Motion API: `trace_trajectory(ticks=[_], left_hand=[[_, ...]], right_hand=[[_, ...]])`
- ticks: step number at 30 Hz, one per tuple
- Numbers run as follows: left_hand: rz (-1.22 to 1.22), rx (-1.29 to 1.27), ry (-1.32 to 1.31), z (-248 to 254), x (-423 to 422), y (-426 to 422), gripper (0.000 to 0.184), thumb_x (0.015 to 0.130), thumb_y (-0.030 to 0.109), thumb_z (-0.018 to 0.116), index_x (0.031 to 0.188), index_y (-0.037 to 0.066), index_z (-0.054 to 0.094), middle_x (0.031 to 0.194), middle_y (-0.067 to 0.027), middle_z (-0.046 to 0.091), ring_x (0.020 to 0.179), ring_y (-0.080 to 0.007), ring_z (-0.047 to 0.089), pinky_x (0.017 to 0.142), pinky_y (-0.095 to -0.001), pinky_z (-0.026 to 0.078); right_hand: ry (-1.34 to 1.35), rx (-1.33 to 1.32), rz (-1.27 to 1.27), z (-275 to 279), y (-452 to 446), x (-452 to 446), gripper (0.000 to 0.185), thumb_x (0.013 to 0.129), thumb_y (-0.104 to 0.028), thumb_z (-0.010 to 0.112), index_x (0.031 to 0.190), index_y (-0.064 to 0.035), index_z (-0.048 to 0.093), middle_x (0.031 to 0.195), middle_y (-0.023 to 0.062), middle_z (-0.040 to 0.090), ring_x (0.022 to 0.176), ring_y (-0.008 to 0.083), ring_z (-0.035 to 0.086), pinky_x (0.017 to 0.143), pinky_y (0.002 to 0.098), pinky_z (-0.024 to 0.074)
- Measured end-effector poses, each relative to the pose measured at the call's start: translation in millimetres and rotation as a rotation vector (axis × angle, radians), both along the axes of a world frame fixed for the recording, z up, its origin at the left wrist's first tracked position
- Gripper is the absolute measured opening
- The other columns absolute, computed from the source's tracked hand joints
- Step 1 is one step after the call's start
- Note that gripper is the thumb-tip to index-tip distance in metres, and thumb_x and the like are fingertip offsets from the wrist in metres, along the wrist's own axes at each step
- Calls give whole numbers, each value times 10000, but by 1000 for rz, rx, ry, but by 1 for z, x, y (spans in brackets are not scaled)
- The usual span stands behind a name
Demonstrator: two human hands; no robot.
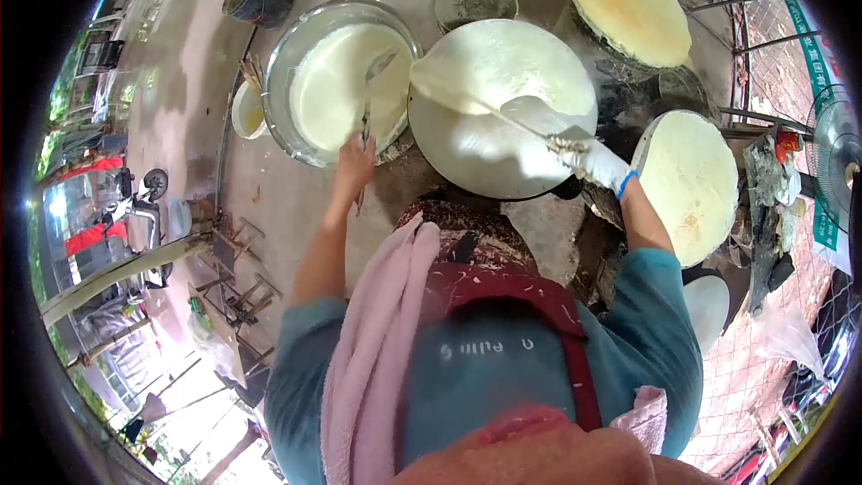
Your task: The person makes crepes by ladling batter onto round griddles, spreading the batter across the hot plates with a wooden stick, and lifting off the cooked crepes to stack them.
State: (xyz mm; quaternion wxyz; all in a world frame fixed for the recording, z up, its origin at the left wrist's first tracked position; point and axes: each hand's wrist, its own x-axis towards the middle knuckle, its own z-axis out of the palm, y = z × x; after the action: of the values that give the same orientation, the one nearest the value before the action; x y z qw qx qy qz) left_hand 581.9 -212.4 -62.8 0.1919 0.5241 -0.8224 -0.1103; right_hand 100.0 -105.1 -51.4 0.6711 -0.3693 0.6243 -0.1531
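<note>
Utensil (381,64) at eleven o'clock, clenched in the left hand (356,162), and spreader (510,118) at twelve, clenched in the gloved right hand (590,160), should handle light and stiff; grasp shafts.

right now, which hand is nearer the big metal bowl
Left. The left hand is at the near rim of the metal bowl; the gloved right hand is farther off, by the right edge of the leftmost griddle.

Round griddles (453,148), a basin (284,97) of pale batter (328,85) and a parked scooter (142,209) show an open-sided food workshop.
</note>
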Motion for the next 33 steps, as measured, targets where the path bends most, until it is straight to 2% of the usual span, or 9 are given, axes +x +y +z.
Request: trace_trajectory(ticks=[6,8,14,18,23,26,29,31,33], left_hand=[[-128,131,-252,-13,-24,-32,235,950,226,498,908,-6,493,686,-260,610,673,-416,633,584,-497,495],[-179,155,-327,-2,-25,-26,235,952,231,491,908,0,484,680,-247,618,690,-424,637,580,-498,495],[-283,151,-448,40,14,42,260,966,258,431,928,5,479,731,-265,622,697,-417,628,572,-498,484],[-198,619,-252,41,22,96,266,951,267,445,947,6,499,699,-254,588,669,-432,590,591,-504,460],[-443,797,-19,56,27,66,235,907,234,544,940,1,535,750,-254,606,752,-451,604,631,-465,470],[-268,497,103,90,51,43,259,932,205,536,1004,-43,561,775,-221,634,706,-362,615,671,-414,478],[-600,-725,-486,73,115,6,282,892,154,596,1078,-56,566,850,-154,653,769,-278,616,708,-369,480],[-286,66,132,58,146,-7,280,876,125,603,1094,-48,571,983,-152,632,867,-284,602,746,-369,481],[-200,334,391,41,176,-17,296,856,98,614,1118,-32,572,1065,-153,609,946,-295,583,784,-378,480]], right_hand=[[91,-304,-242,-3,12,-24,386,901,-116,645,1253,26,577,940,1,656,674,74,471,710,217,474],[-35,-282,-262,-52,-1,-19,355,924,-154,611,1255,-26,591,779,-53,575,599,49,443,524,214,357],[4,68,8,16,28,26,223,899,-230,663,1015,-38,660,581,-25,477,453,71,375,389,260,267],[-90,115,-210,29,102,44,305,863,-169,699,1121,-24,625,625,-9,534,464,63,444,379,223,331],[-809,51,-882,1,154,187,342,872,-184,678,1135,8,573,732,4,576,543,95,535,404,219,432],[-711,-155,-1036,1,83,289,347,909,-262,634,1102,19,573,658,9,564,483,107,506,403,236,433],[-628,-195,-1059,-3,-2,370,285,933,-268,582,1061,-15,600,699,42,593,520,125,531,438,266,443],[-195,-218,-1050,-35,-37,405,267,938,-257,558,1044,-18,613,756,84,621,622,170,574,548,310,465],[212,-268,-1042,-85,-43,419,305,937,-276,554,1052,1,609,858,142,655,794,247,608,735,359,463]])
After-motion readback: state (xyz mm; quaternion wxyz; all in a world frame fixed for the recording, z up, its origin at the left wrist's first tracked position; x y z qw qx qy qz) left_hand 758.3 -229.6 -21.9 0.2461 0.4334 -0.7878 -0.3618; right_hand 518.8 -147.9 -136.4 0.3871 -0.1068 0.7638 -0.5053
